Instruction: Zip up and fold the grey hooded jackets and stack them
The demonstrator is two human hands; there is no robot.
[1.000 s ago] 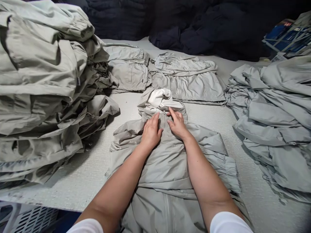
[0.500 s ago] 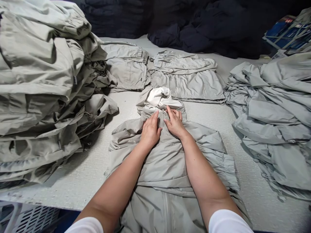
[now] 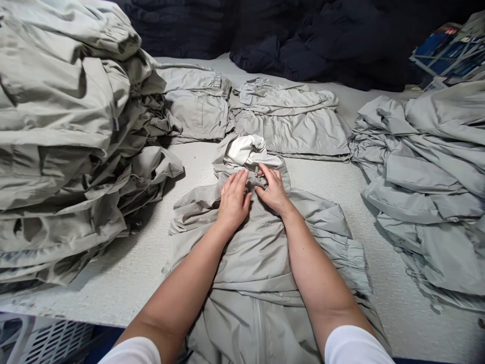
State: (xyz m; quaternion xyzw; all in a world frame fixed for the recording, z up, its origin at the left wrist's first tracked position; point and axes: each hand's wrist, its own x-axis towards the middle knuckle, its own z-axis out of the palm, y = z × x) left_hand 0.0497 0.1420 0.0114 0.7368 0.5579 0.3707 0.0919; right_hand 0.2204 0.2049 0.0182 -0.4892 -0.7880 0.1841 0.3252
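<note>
A big pale table (image 3: pixel 125 290) is seen under the left hand (image 3: pixel 234 199). Far past the hands, dark blue clothes (image 3: pixel 303 50) are piled up in high heaps. A blue and white pack (image 3: pixel 447 53) is set far off past the right hand (image 3: pixel 275 191). A white plastic crate (image 3: pixel 49 344) with slots is seen below the table edge, down to the left of the left hand.

The plain grey-green jacket (image 3: pixel 261 253) shows white lining (image 3: pixel 245 150); navy garments (image 3: pixel 288 55) lie behind.
</note>
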